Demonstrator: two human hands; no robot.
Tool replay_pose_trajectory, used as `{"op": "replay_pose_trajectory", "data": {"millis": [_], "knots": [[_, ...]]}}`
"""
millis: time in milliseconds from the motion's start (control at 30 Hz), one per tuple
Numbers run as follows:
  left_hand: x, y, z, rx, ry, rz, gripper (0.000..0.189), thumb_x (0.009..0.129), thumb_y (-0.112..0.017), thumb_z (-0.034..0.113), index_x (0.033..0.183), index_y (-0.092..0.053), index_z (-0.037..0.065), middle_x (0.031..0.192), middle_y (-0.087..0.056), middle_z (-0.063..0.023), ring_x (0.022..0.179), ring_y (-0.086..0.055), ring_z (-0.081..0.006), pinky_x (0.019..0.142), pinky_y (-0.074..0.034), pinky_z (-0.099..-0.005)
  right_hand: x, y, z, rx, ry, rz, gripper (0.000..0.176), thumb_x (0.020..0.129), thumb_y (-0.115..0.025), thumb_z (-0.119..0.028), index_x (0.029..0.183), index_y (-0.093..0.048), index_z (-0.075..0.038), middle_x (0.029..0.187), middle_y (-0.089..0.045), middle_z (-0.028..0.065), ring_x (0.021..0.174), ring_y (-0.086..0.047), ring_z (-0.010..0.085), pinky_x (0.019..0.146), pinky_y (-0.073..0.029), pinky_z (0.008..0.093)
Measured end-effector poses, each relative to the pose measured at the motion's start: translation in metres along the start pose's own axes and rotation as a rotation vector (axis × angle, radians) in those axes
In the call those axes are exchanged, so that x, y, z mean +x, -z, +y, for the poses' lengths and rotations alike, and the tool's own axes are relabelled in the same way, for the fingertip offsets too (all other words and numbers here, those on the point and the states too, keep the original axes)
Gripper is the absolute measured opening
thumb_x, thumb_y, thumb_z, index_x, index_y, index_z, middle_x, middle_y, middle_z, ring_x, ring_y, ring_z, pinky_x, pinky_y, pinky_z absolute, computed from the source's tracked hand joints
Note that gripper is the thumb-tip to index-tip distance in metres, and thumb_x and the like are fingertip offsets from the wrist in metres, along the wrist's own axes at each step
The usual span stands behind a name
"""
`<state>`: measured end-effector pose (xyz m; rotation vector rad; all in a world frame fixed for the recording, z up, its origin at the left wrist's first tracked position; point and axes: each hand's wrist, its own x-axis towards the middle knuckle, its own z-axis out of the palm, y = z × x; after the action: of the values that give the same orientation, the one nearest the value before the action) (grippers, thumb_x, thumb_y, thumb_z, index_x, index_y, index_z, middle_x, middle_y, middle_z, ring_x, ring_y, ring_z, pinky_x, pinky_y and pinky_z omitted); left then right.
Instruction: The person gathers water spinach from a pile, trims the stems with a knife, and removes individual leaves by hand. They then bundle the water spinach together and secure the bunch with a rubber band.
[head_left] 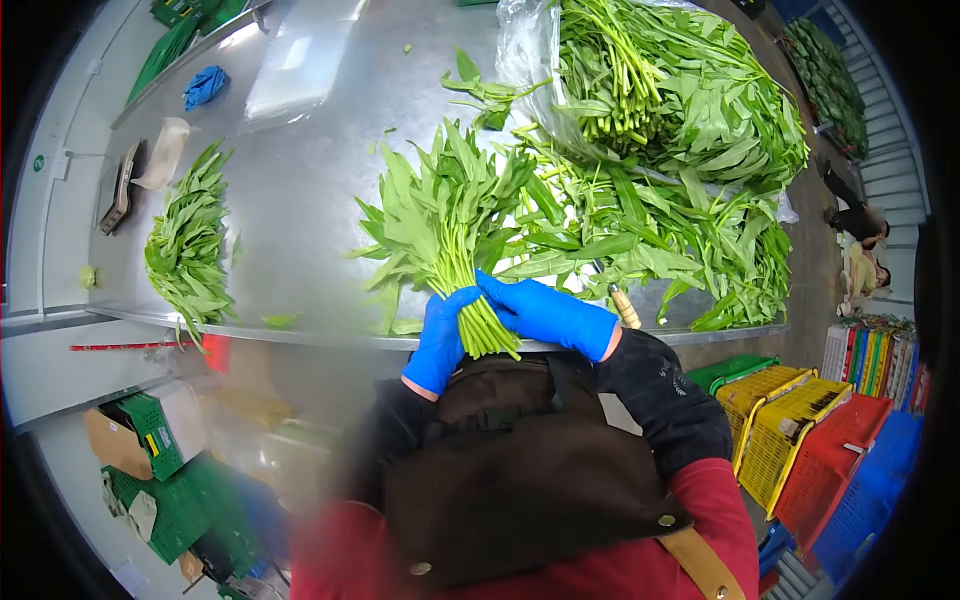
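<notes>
A bunch of long-stemmed leafy greens [440,215] is held over the front edge of the steel table, leaves pointing away and cut stems toward me. My left hand [442,338], in a blue glove, is closed round the stems from the left. From the right, my right hand [552,312], also gloved in blue, wraps the stems with its fingers partly hidden behind them. Just right of that hand lies a tool with a wooden handle [625,306], its far end covered by loose greens [650,240].
A large heap of greens [720,110] sits at the back right beside clear plastic [525,55]. Another bunch [190,240] lies at the left near a dark device [122,188]. Clear bags [300,65] rest on the steel table [290,200]. Stacked crates [800,430] stand at right.
</notes>
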<state>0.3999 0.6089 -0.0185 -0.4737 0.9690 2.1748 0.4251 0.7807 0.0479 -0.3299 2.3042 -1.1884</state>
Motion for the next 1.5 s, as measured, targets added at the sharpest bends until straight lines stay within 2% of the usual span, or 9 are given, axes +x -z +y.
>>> {"op": "replay_pose_trajectory", "data": {"millis": [233,533,667,733,900,1167,1267,1400,1500], "knots": [[-0.004,-0.013,0.0,0.076,-0.046,0.035,0.034,0.077,-0.06,0.003,0.11,-0.053,-0.001,0.093,-0.061,-0.0099,0.081,-0.062,-0.0193,0.073,-0.052,-0.0309,-0.004,-0.011,0.007,0.048,-0.009,0.118,0.055,0.087,-0.05,-0.019,0.137,-0.028,-0.01,0.087,-0.061,0.0239,0.074,-0.059,0.0413,0.063,-0.047,0.0473],[-0.006,-0.02,-0.007,0.206,-0.047,0.075,0.032,0.076,-0.059,0.002,0.107,-0.054,-0.003,0.088,-0.062,-0.0118,0.074,-0.064,-0.021,0.069,-0.054,-0.0318,-0.017,-0.028,0.011,-0.048,-0.139,0.237,0.062,0.075,-0.051,-0.006,0.134,-0.032,-0.007,0.095,-0.061,0.023,0.078,-0.06,0.0409,0.067,-0.047,0.0494],[-0.011,-0.019,0.017,0.207,-0.047,0.104,0.023,0.078,-0.06,0.005,0.096,-0.053,-0.006,0.082,-0.062,-0.0151,0.068,-0.065,-0.0261,0.068,-0.055,-0.0352,-0.039,-0.009,0.029,-0.283,-0.394,0.202,0.07,0.075,-0.055,-0.006,0.139,-0.025,-0.009,0.095,-0.062,0.0221,0.082,-0.061,0.0388,0.07,-0.049,0.0435],[-0.015,-0.014,0.015,0.271,0.0,0.069,0.026,0.077,-0.06,0.005,0.1,-0.053,-0.005,0.084,-0.062,-0.0144,0.071,-0.065,-0.0259,0.07,-0.055,-0.0358,-0.05,-0.004,0.043,-0.418,-0.287,0.428,0.074,0.077,-0.059,-0.01,0.141,-0.021,-0.011,0.096,-0.063,0.0191,0.078,-0.061,0.0377,0.067,-0.049,0.0429],[-0.016,-0.014,0.009,0.255,0.087,-0.064,0.035,0.075,-0.062,0.004,0.108,-0.051,-0.003,0.092,-0.061,-0.0134,0.085,-0.064,-0.0232,0.075,-0.053,-0.0346,-0.024,-0.002,-0.005,0.256,-0.073,0.639,0.043,0.08,-0.062,-0.017,0.122,-0.053,-0.011,0.083,-0.063,0.0051,0.061,-0.059,0.0159,0.059,-0.048,0.0281],[-0.011,0.011,-0.01,0.315,0.06,-0.322,0.047,0.07,-0.062,-0.002,0.115,-0.047,-0.001,0.098,-0.06,-0.0097,0.095,-0.059,-0.0211,0.084,-0.049,-0.0347,0.012,-0.018,-0.014,-0.196,-0.127,0.641,0.044,0.072,-0.069,-0.033,0.107,-0.059,-0.009,0.078,-0.061,0.0088,0.066,-0.061,0.0256,0.06,-0.048,0.0364],[-0.013,0.015,-0.018,0.415,-0.02,-0.239,0.029,0.069,-0.064,-0.002,0.097,-0.058,0.0,0.096,-0.063,-0.0095,0.089,-0.061,-0.0185,0.08,-0.048,-0.0298,0.017,-0.023,-0.009,-0.334,-0.169,0.595,0.048,0.069,-0.071,-0.038,0.103,-0.059,-0.008,0.08,-0.06,0.0107,0.069,-0.061,0.0284,0.061,-0.048,0.039],[-0.01,0.017,-0.012,0.377,0.091,-0.269,0.055,0.068,-0.06,-0.01,0.119,-0.043,0.001,0.096,-0.061,-0.0097,0.093,-0.06,-0.0193,0.082,-0.05,-0.0316,-0.001,-0.019,-0.024,-0.133,-0.185,0.72,0.043,0.068,-0.071,-0.039,0.096,-0.06,-0.009,0.077,-0.061,0.0111,0.067,-0.061,0.03,0.058,-0.047,0.0404],[-0.021,0.004,-0.009,0.371,0.095,-0.23,0.065,0.065,-0.059,-0.012,0.125,-0.038,0.002,0.099,-0.06,-0.0093,0.093,-0.06,-0.0186,0.08,-0.05,-0.0299,-0.013,-0.022,-0.033,-0.063,-0.272,0.586,0.035,0.067,-0.071,-0.038,0.086,-0.062,-0.01,0.068,-0.062,0.0096,0.062,-0.061,0.0307,0.055,-0.047,0.0411]]}}
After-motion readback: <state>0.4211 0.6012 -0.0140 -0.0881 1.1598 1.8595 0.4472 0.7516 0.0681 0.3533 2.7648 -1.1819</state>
